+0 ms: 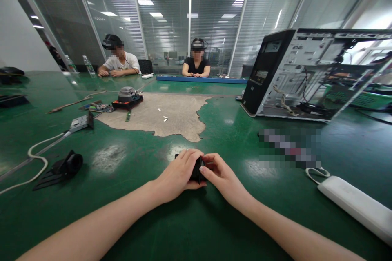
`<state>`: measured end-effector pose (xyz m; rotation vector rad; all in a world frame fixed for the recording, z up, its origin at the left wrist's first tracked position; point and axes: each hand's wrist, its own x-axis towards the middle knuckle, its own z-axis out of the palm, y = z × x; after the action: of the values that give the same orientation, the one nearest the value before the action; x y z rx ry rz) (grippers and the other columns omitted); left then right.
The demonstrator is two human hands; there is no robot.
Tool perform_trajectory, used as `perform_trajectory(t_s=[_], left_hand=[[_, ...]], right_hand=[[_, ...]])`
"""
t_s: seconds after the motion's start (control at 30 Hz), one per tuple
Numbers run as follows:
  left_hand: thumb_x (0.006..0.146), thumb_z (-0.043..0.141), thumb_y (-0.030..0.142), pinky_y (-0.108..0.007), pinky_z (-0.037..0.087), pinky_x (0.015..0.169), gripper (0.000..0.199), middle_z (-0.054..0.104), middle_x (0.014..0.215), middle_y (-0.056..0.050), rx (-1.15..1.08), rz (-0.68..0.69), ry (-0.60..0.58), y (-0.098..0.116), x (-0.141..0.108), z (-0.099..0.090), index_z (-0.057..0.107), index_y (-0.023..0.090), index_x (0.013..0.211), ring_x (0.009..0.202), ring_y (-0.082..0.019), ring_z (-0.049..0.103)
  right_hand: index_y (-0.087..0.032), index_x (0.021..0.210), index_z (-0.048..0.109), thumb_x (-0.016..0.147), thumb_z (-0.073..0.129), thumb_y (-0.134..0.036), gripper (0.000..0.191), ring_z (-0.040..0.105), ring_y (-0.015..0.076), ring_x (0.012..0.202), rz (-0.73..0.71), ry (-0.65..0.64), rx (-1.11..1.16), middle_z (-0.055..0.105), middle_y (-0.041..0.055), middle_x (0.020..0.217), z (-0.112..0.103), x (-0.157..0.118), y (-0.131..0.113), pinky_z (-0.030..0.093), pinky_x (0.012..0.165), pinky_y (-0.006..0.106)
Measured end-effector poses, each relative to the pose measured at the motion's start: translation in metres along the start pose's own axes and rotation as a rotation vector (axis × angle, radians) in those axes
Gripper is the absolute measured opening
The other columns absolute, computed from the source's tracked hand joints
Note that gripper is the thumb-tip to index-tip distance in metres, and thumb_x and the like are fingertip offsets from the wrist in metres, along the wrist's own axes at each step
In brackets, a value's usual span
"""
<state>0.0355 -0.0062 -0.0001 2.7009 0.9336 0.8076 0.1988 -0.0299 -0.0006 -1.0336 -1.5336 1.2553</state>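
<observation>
Pressure, if uneven, could make the black part [196, 172] at lower centre slip from the clasping left hand [179, 173] and the pinching right hand [223, 174].

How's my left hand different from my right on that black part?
The left hand wraps over the black part, while the right hand meets its right side with the fingertips. The left hand's fingers lie close together; the right hand's are curled. Both touch the part.
</observation>
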Motion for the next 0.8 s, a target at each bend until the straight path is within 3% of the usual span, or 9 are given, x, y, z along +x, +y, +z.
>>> perform_trajectory(t_s=[0.27, 0.43, 0.63, 0.8], left_hand=[[0.069, 0.068, 0.025, -0.040, 0.041, 0.088, 0.060, 0.047, 0.113, -0.008, -0.016, -0.027, -0.018, 0.0001, -0.0002, -0.0016, 0.032, 0.020, 0.117, 0.102, -0.023, 0.045], [0.071, 0.066, 0.032, -0.041, 0.042, 0.086, 0.058, 0.048, 0.111, -0.008, -0.025, -0.022, 0.003, -0.0006, -0.0001, -0.0008, 0.032, 0.020, 0.117, 0.101, -0.024, 0.046], [0.069, 0.068, 0.031, -0.041, 0.042, 0.086, 0.061, 0.049, 0.111, -0.008, -0.027, -0.022, 0.006, -0.0003, 0.0008, -0.0014, 0.032, 0.021, 0.117, 0.100, -0.024, 0.047], [0.069, 0.067, 0.026, -0.041, 0.042, 0.086, 0.060, 0.049, 0.112, -0.008, -0.035, -0.025, -0.009, 0.0012, 0.0006, -0.0038, 0.032, 0.021, 0.117, 0.102, -0.024, 0.047]], right_hand=[[-0.022, 0.089, 0.044, 0.074, 0.060, -0.027, 0.022, 0.054, 0.0131, 0.082, -0.025, -0.041, 0.055, 0.050, 0.0000, 0.093, -0.0003, -0.0060, -0.0066, 0.047, 0.072, 0.028], [-0.022, 0.087, 0.045, 0.078, 0.056, -0.031, 0.017, 0.053, 0.0151, 0.090, -0.024, -0.001, 0.036, 0.050, 0.0005, 0.089, 0.0007, -0.0035, -0.0028, 0.048, 0.070, 0.026], [-0.021, 0.090, 0.045, 0.077, 0.056, -0.029, 0.018, 0.054, 0.0161, 0.089, 0.011, -0.008, 0.005, 0.052, 0.0021, 0.091, 0.0002, -0.0002, -0.0014, 0.047, 0.077, 0.032], [-0.022, 0.087, 0.045, 0.074, 0.058, -0.022, 0.018, 0.053, 0.0147, 0.087, -0.040, -0.035, 0.014, 0.050, 0.0002, 0.091, 0.0006, -0.0043, -0.0062, 0.047, 0.075, 0.029]])
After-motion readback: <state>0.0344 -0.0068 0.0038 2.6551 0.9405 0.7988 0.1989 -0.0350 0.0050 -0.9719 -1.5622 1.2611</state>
